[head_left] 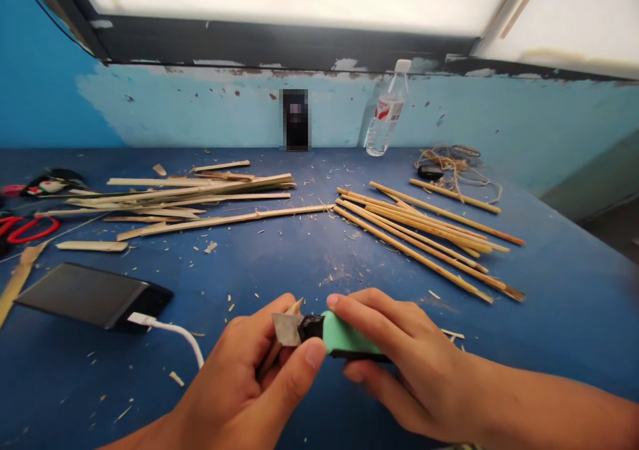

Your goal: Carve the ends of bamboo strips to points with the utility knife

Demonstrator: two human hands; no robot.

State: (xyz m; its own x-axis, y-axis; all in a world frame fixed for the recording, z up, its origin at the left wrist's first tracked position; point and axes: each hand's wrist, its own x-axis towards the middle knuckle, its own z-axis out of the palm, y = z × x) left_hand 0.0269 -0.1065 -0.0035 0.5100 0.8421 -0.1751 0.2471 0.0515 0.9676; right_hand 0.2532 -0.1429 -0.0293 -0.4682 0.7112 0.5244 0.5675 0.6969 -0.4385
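Note:
My right hand (399, 357) grips a utility knife (339, 335) with a mint-green handle, its short blade pointing left. My left hand (249, 377) is closed around a thin bamboo stick (279, 343), whose tip pokes up just behind the blade. The thumb of my left hand presses against the black front of the knife. Both hands are low over the near edge of the blue table (299, 257), and the blade rests against the stick's end.
Split bamboo strips (200, 200) lie at centre left, round bamboo sticks (424, 233) at centre right. A black phone (94, 295) with a white cable lies near left. Red scissors (27, 227), a water bottle (387, 114), twine (454, 167) and a dark pixelated object against the wall (296, 120) ring the table.

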